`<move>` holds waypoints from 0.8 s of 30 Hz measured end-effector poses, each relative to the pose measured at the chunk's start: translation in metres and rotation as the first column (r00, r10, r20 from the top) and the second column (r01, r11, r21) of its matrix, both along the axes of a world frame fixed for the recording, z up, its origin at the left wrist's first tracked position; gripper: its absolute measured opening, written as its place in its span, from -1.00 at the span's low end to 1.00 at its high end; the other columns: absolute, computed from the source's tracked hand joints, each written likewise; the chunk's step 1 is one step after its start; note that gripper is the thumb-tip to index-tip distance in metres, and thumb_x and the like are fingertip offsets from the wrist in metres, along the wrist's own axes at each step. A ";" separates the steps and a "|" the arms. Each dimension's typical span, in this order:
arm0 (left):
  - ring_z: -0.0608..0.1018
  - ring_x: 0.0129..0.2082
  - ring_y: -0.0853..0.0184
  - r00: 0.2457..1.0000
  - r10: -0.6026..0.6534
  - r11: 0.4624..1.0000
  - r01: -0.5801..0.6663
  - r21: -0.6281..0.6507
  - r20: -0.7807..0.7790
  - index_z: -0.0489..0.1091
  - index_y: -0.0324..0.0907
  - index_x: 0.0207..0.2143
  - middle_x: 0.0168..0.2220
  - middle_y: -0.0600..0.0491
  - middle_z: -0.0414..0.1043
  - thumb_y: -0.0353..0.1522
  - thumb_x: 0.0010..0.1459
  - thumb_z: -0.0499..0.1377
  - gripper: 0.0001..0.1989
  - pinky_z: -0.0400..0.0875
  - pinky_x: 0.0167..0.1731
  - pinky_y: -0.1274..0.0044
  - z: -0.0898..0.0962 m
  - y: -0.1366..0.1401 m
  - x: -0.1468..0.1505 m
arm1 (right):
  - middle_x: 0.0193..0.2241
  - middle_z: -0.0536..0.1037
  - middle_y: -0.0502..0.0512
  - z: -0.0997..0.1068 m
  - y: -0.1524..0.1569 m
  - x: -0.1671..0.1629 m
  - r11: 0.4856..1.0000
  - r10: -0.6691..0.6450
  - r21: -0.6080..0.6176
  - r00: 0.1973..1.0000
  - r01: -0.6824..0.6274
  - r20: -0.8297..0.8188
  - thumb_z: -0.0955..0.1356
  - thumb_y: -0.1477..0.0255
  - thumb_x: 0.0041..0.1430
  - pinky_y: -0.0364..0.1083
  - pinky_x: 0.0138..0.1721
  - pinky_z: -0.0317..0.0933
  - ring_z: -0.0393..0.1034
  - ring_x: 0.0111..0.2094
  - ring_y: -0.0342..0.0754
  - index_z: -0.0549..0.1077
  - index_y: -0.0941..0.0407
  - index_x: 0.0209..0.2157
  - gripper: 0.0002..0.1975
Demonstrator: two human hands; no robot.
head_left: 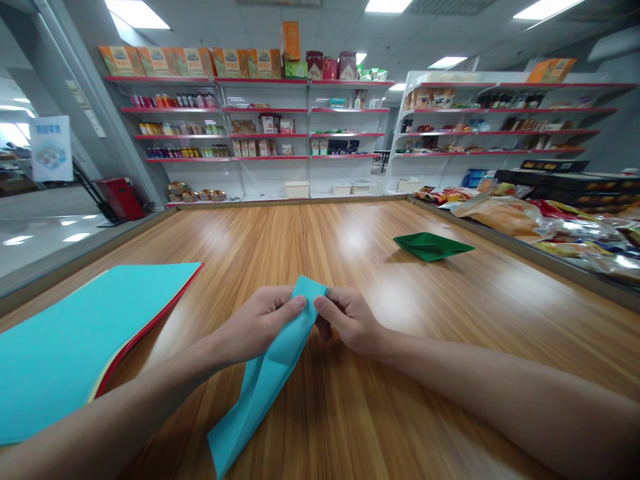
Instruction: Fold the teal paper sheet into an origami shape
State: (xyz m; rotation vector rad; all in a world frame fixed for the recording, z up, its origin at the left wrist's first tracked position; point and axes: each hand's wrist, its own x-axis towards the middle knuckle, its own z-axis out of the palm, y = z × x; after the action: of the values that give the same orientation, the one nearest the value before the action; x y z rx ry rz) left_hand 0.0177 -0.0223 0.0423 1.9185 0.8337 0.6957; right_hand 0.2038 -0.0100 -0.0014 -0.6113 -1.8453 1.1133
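A long folded strip of light-blue paper (pixel 280 357) hangs slanted between my hands, its lower end pointing toward me at the left. My left hand (pixel 267 317) pinches its upper part from the left, thumb on top and the other fingers partly hidden behind. From the other side, my right hand (pixel 353 320) grips the same paper near its top edge, the thumb pressed on its face. Creases run along the strip. Farther off to the right, a folded dark-green paper boat (pixel 433 247) rests on the wooden table (pixel 400 387).
At the left lies a stack of coloured paper sheets (pixel 100 327), light blue on top with yellow and red edges below. Packaged snacks (pixel 530 220) line the table's right side. Beyond the far edge stand stocked shelves (pixel 270 137).
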 end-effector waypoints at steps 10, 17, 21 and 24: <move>0.45 -0.38 0.39 0.996 -0.086 0.993 0.086 0.081 -0.001 0.47 -0.26 -0.26 -0.38 0.04 0.44 -0.28 0.31 -0.08 -0.63 0.33 -0.32 0.58 0.003 -0.002 0.002 | -0.69 0.36 0.02 0.000 0.000 0.000 0.997 0.012 -0.078 0.999 -0.016 -0.053 0.17 0.14 0.26 -0.20 -0.63 0.13 0.25 -0.66 -0.20 0.34 0.20 -0.59 -0.51; 0.48 -0.28 0.35 0.994 -0.111 0.985 0.110 0.130 0.002 0.48 -0.24 -0.27 -0.29 0.02 0.48 -0.33 0.31 -0.09 -0.65 0.34 -0.21 0.54 0.004 -0.004 0.003 | -0.72 0.35 0.03 0.000 0.001 -0.002 0.996 -0.023 -0.082 0.997 0.017 -0.078 0.15 0.17 0.28 -0.20 -0.64 0.13 0.24 -0.69 -0.20 0.33 0.20 -0.65 -0.47; 0.49 -0.32 0.36 0.997 -0.080 0.987 0.078 0.137 0.003 0.48 -0.24 -0.29 -0.30 0.01 0.49 -0.32 0.31 -0.08 -0.64 0.36 -0.24 0.54 0.003 -0.005 0.004 | -0.70 0.38 0.04 -0.004 0.002 -0.001 1.000 0.007 0.003 0.999 -0.006 -0.033 0.14 0.16 0.29 -0.21 -0.62 0.15 0.26 -0.66 -0.20 0.33 0.20 -0.62 -0.47; 0.50 -0.32 0.36 0.997 -0.077 0.985 0.077 0.152 -0.004 0.47 -0.24 -0.34 -0.32 0.02 0.49 -0.32 0.31 -0.08 -0.64 0.36 -0.24 0.55 0.003 -0.006 0.005 | -0.70 0.39 0.06 -0.005 0.002 0.002 0.996 0.020 0.082 0.999 -0.022 0.028 0.12 0.16 0.31 -0.20 -0.59 0.18 0.29 -0.65 -0.20 0.34 0.21 -0.63 -0.44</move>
State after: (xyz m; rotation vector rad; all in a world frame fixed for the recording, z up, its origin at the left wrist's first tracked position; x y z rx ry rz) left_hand 0.0226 -0.0280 0.0449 2.0745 0.7190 0.7314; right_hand 0.2055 -0.0077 -0.0063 -0.5634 -1.9145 1.0420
